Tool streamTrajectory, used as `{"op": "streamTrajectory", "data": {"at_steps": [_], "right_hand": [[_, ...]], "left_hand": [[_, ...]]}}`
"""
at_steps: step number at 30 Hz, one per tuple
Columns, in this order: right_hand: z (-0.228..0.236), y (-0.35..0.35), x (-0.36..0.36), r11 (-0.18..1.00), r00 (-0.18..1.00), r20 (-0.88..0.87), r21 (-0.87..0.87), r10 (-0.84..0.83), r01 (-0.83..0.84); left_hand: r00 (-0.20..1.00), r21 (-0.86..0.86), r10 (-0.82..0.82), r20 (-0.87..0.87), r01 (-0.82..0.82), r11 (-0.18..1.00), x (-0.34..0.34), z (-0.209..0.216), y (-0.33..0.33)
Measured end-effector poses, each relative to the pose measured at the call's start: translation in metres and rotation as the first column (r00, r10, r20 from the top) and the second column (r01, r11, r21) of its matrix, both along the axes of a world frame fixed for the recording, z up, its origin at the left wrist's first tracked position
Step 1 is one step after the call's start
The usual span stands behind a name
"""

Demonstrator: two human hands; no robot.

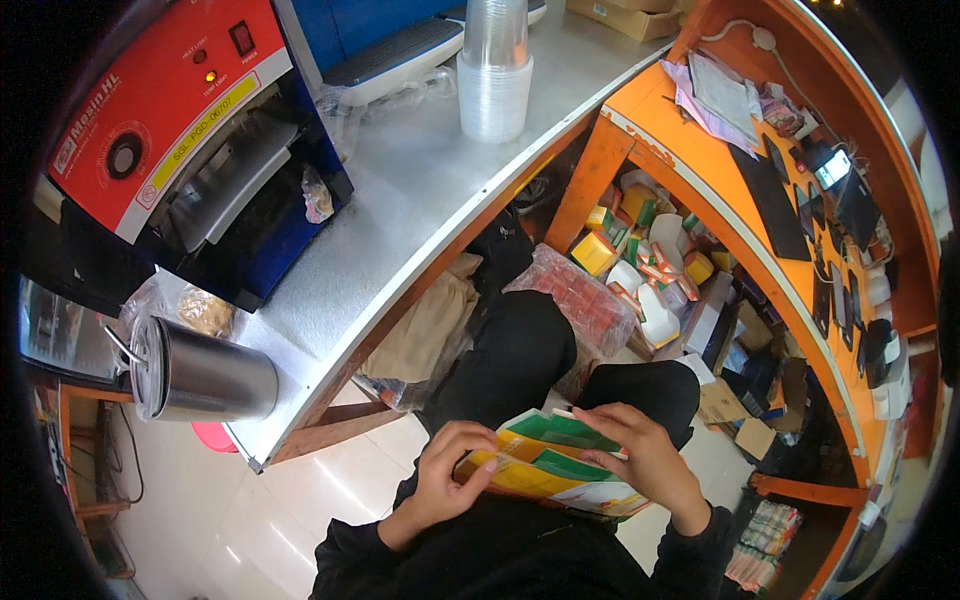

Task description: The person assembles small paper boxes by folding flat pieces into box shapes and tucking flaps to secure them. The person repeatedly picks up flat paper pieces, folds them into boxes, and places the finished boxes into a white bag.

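Note:
Low in front of my lap I hold a yellow and green cardboard carton (540, 458), with white and red print areas on its lower part. It looks partly flattened, with its upper edges spread slightly apart. My left hand (450, 480) grips the carton's left edge, thumb on the near face and fingers curled behind. At the right end, my right hand (640, 455) has its thumb and fingers closed on the upper edge. The carton's underside and far face are hidden.
A metal counter (390, 200) to the left bears a red sealing machine (150, 110), stacked clear cups (497, 90) and a steel tumbler (215, 375). Many small cartons (640, 260) lie piled beneath the orange desk (690, 125). A plastic-wrapped red bundle (580, 300) sits beyond my knees.

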State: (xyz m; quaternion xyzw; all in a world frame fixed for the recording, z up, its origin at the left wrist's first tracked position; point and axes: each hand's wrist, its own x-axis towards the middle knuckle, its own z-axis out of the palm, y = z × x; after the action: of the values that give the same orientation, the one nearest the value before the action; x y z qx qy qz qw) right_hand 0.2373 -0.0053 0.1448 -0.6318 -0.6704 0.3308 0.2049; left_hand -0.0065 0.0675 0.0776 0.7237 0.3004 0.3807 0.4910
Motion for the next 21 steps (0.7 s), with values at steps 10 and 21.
{"op": "streamTrajectory", "data": {"at_steps": [10, 21], "right_hand": [[0.026, -0.018, -0.019, 0.999, 0.994, 0.1, 0.002, -0.032, 0.032], [0.025, -0.02, -0.019, 0.999, 0.999, -0.019, 0.025, -0.035, 0.035]], "left_hand": [[0.998, -0.058, -0.058, 0.027, 0.059, 0.997, -0.005, 0.006, 0.004], [0.997, -0.025, -0.033, 0.066, 0.035, 0.999, -0.002, 0.004, 0.0]]}}
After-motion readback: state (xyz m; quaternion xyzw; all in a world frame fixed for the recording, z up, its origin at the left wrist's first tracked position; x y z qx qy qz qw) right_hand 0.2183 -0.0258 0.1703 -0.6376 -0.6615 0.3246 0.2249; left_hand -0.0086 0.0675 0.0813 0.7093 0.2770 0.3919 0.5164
